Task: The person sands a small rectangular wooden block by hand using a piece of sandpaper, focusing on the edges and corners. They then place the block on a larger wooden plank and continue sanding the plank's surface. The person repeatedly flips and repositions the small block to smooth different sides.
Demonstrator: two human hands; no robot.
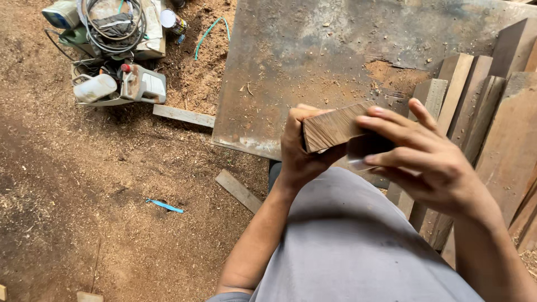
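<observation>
A sawdust-covered dirt floor (84, 196) is seen from above, with a worn, stained board tabletop (335, 50) reaching in from the upper right and a stack of wooden planks (492, 117) leaned along its right side. A wooden block (330, 127) is held up in front of the torso, above the near edge of the tabletop and over the grey-clad lap.

The left hand (299, 151) is raised with the forearm angled up from lower left; its fingers are curled shut around the block's left end, the thumb laid along the top edge. The right hand (430, 162) is brought in from the right with the wrist bent, its fingers stretched out flat and pressed over the block's right part, where a small dark piece (363, 148) is covered; whether that piece is actually gripped cannot be told.

The block is shown as short and rectangular, brown, with fine streaked grain on the end face turned toward the camera, and is tilted slightly upward to the right.

A pile of power tools and coiled cables (114, 50) is left on the floor at upper left.
</observation>
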